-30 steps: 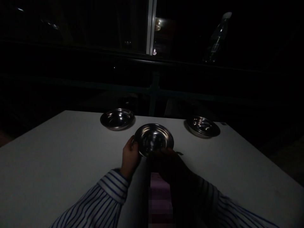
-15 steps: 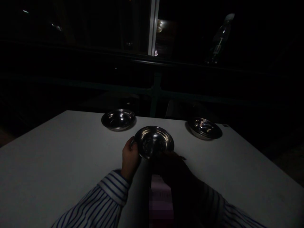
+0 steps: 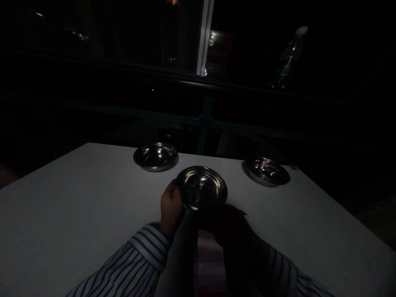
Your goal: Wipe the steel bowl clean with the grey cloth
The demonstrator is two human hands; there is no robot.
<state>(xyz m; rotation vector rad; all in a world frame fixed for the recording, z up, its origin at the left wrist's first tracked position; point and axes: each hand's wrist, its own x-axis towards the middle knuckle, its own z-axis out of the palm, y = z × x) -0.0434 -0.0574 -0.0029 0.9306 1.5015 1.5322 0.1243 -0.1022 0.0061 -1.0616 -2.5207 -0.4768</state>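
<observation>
A shiny metal bowl (image 3: 202, 183) is tilted towards me over the middle of the table. My left hand (image 3: 171, 204) is closed on its left rim, the thumb at the edge. My right hand (image 3: 230, 225) is in deep shadow at the bowl's near right rim. Its fingers are too dark to make out, so whether it grips the rim or holds something is hidden. Another metal bowl (image 3: 156, 156) sits at the far left of the table, and at the far right lies what looks like one or more stacked metal bowls (image 3: 267, 171).
The white table (image 3: 77, 214) spans the view below. Beyond it, a clear plastic bottle (image 3: 289, 57) with a white cap stands on a dark ledge beside a window frame (image 3: 204, 39). A pinkish patch (image 3: 210, 255), partly pixelated, shows between my arms. The surroundings are very dark.
My right hand has shifted slightly down along the bowl's near rim. The left hand keeps its hold, and the view has tilted a little.
</observation>
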